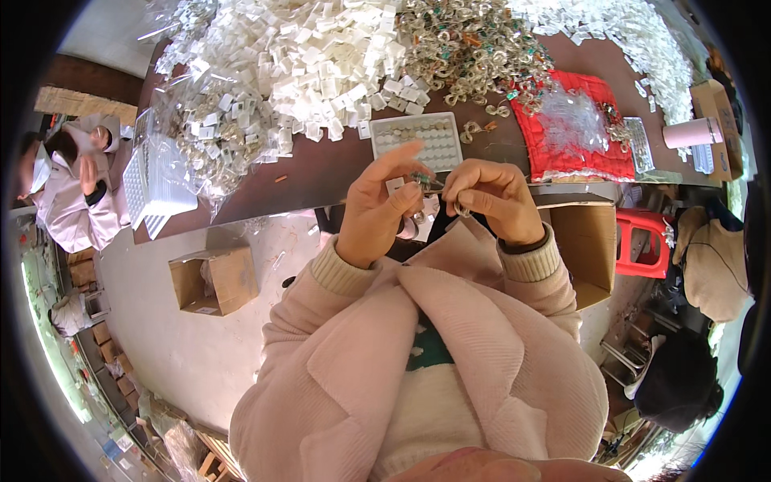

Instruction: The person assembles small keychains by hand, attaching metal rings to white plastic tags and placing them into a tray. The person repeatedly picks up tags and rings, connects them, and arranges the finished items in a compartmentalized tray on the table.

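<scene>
At the table's near edge, my left hand (377, 205) is closed with thumb and fingers around a small trinket with a green part (422, 178). A small white card (394, 185) shows in the same hand, by the thumb. My right hand (499, 201), close beside it, pinches a small shiny ring-shaped piece (462, 210); its exact kind is too small to tell. Just beyond both hands lies a white tray (376, 143) with rows of small rounded pieces. Farther back is a heap of ring-shaped trinkets (470, 56) in clear, green and orange.
White cards (321, 60) are heaped at the back left, near stacked clear trays (157, 181). A red padded cloth (546, 149) bears clear plastic bags (569, 120). Cardboard boxes (233, 277) and a red stool (649, 241) stand below. Another person (80, 193) sits at left.
</scene>
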Tool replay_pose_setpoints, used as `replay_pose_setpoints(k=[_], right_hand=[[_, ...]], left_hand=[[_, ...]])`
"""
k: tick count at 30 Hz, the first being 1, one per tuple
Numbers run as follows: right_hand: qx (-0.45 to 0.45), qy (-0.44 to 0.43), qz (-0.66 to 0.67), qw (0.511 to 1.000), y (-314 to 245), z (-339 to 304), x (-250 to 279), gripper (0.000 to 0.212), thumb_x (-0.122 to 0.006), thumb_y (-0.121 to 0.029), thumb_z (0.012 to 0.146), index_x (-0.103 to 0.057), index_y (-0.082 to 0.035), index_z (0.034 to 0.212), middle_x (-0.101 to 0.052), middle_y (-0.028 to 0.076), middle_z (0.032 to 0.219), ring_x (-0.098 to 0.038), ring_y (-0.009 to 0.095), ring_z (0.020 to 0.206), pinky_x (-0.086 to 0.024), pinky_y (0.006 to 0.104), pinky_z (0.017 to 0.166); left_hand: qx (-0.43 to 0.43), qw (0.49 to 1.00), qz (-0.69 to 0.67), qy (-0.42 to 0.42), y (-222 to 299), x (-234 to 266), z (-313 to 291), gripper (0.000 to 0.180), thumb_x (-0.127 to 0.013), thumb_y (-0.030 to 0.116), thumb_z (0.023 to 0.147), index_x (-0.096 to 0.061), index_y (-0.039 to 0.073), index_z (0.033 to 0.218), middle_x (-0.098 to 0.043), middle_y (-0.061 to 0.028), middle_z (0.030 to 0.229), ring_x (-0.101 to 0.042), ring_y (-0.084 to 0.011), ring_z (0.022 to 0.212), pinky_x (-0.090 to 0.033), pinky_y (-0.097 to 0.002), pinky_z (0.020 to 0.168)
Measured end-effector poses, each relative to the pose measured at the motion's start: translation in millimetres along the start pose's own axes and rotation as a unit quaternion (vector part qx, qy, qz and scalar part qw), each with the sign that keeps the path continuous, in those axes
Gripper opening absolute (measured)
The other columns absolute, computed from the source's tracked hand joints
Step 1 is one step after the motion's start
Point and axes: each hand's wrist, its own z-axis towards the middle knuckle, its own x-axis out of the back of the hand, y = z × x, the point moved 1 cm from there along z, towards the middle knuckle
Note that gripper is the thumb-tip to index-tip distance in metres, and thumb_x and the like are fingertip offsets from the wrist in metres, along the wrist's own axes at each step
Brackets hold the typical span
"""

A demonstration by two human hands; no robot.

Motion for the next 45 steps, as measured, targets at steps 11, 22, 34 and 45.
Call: replay_pose_setpoints(k=[11, 22, 34, 45], right_hand=[[0.202, 0.086, -0.309, 0.925, 14, 7, -31, 0.021, -0.074, 0.004, 0.082, -0.068, -0.003, 0.1, -0.071, 0.007, 0.094, -0.067, 0.014, 0.078, -0.054, 0.0259, 0.067], [0.348, 0.107, -0.53, 0.766, 10, 7, -41, 0.03, -0.08, 0.002, 0.075, -0.072, -0.004, 0.102, -0.072, 0.008, 0.098, -0.067, 0.024, 0.082, -0.054, 0.0327, 0.072], [0.363, 0.148, -0.55, 0.738, 23, 12, -40, 0.03, -0.081, 0.0, 0.073, -0.073, -0.004, 0.101, -0.071, 0.007, 0.09, -0.063, 0.024, 0.073, -0.05, 0.0326, 0.066], [0.305, 0.238, -0.485, 0.784, 18, 9, -13, 0.027, -0.079, 0.007, 0.076, -0.073, -0.001, 0.101, -0.073, 0.012, 0.093, -0.067, 0.023, 0.078, -0.054, 0.0308, 0.068]], left_hand=[[-0.073, 0.99, 0.117, 0.012, 10, 1, -8, 0.023, -0.07, 0.003, 0.092, -0.069, -0.002, 0.115, -0.065, -0.0028, 0.097, -0.057, -0.0061, 0.074, -0.047, -0.0198, 0.067], [0.031, 0.99, 0.127, 0.045, 18, 9, -14, 0.017, -0.066, 0.003, 0.094, -0.068, -0.006, 0.109, -0.059, 0.0005, 0.072, -0.044, -0.0054, 0.06, -0.037, -0.0217, 0.056], [0.043, 0.979, 0.121, 0.161, 7, 3, -8, 0.011, -0.068, 0.0, 0.091, -0.068, -0.004, 0.1, -0.063, -0.0007, 0.077, -0.046, -0.0035, 0.058, -0.034, -0.0184, 0.052], [-0.199, 0.724, 0.66, 0.007, 38, 17, 77, 0.013, -0.071, 0.001, 0.083, -0.069, -0.001, 0.096, -0.066, -0.0085, 0.081, -0.063, -0.0203, 0.065, -0.05, -0.0326, 0.059]])
